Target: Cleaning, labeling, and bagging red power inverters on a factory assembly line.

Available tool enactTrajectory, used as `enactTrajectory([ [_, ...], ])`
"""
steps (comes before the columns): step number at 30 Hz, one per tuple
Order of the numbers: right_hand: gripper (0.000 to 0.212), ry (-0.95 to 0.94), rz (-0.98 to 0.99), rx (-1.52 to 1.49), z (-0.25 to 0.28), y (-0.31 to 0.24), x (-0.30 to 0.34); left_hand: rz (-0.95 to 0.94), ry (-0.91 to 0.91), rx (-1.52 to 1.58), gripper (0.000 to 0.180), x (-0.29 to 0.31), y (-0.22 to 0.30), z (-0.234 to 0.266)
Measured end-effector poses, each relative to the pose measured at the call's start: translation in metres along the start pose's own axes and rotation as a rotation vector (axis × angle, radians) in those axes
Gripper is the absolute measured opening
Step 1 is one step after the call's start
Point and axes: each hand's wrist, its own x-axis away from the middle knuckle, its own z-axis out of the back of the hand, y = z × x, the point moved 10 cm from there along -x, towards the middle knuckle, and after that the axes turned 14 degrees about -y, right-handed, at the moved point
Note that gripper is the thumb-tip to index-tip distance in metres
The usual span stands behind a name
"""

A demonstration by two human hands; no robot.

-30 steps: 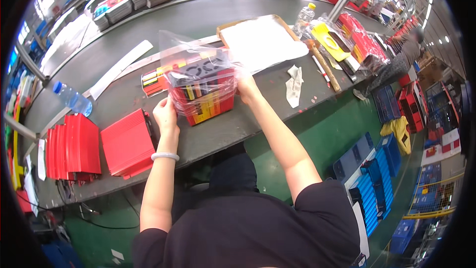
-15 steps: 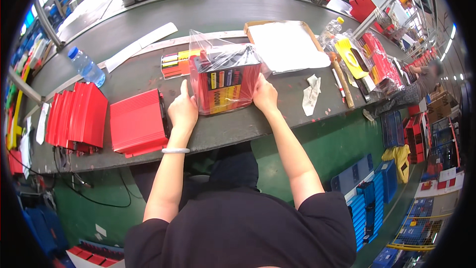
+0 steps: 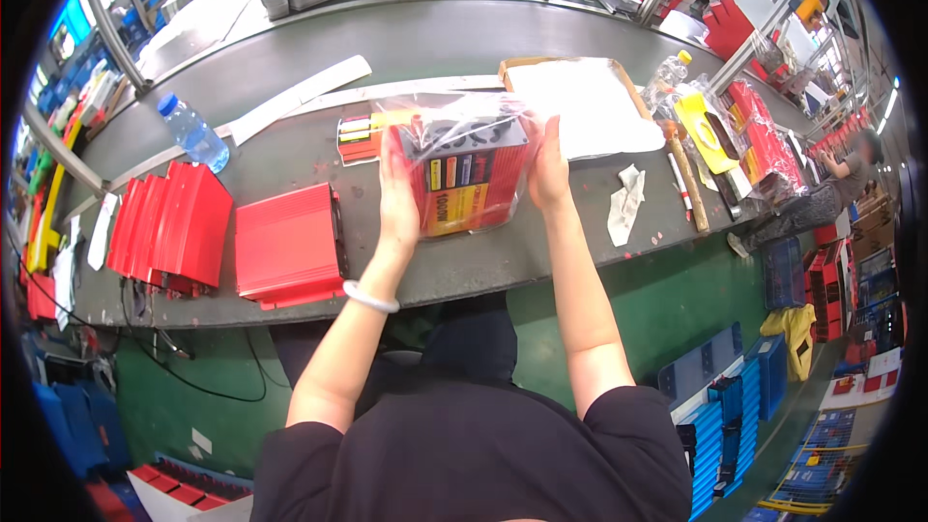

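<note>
A red power inverter (image 3: 480, 179) in a clear plastic bag stands on the bench in front of me, its dark fan-grille end facing up and a yellow and black label on the side toward me. My left hand (image 3: 399, 195) presses along its left side and my right hand (image 3: 549, 170) along its right, fingers pointing away from me and fairly straight. Loose film of the bag bunches over the top. Left of my left hand lies another red inverter (image 3: 287, 245), unbagged. Behind the bagged one, red and yellow printed cards (image 3: 360, 138) lie partly hidden.
Several red inverters (image 3: 172, 227) stand at the left, near a blue-capped water bottle (image 3: 193, 131). White sheets lie in an open carton (image 3: 577, 108) at the back. Rightward are a crumpled cloth (image 3: 626, 205), a hammer (image 3: 688, 179) and a yellow tape dispenser (image 3: 706, 133). Another person (image 3: 841, 179) is far right.
My hands have slid from the lower corners up along the sides of the bagged inverter, fingers straighter. The loose bag top has been pressed lower. The whole view has shifted slightly.
</note>
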Motion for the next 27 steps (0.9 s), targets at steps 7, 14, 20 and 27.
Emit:
enactTrajectory([
  [7,0.065,-0.120,0.056,-0.098,-0.010,0.006,-0.005,-0.152,0.008,-0.358,0.055,0.043,-0.027,0.006],
  [14,0.042,0.180,-0.202,0.030,0.020,0.069,0.035,-0.148,0.051,-0.424,0.057,0.047,-0.039,0.013],
  [20,0.031,0.107,-0.236,0.072,0.033,0.086,0.036,0.004,0.007,-0.430,0.057,0.053,-0.050,0.025],
  [27,0.037,0.106,-0.228,0.137,0.041,0.082,0.041,-0.404,0.241,-0.745,0.066,0.058,0.095,0.007],
])
